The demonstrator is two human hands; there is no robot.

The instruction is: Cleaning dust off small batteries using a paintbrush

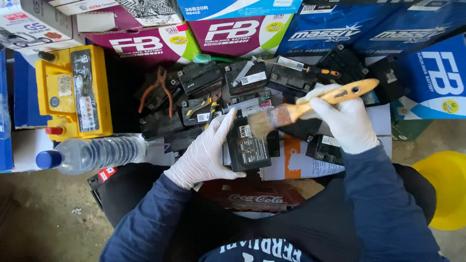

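Nearest the camera are the person's dark blue sleeves (383,204) and dark lap, with a flattened red carton (257,198) lying just beyond the knees. Both hands wear white gloves. The left hand (206,153) is clasped around the left side of a small black battery (248,148), thumb up along its edge, holding it upright and slightly tilted above a white and orange sheet (296,165). The right hand (345,121) is clenched around the pale wooden handle of a paintbrush (310,104), whose bristles touch the top of the small black battery. Behind the hands lies a heap of other black batteries (201,77), with orange-handled pliers (158,90) resting on the left part of the heap and a screwdriver (318,71) with a black and orange handle on the right part. To the left stands a yellow battery (73,92), and just in front of it a clear water bottle (92,154) with a blue cap lies on its side on the floor. Purple, green and blue boxes (238,34) are stacked along the back. A yellow round object (446,189) sits at the right edge, only partly in view.
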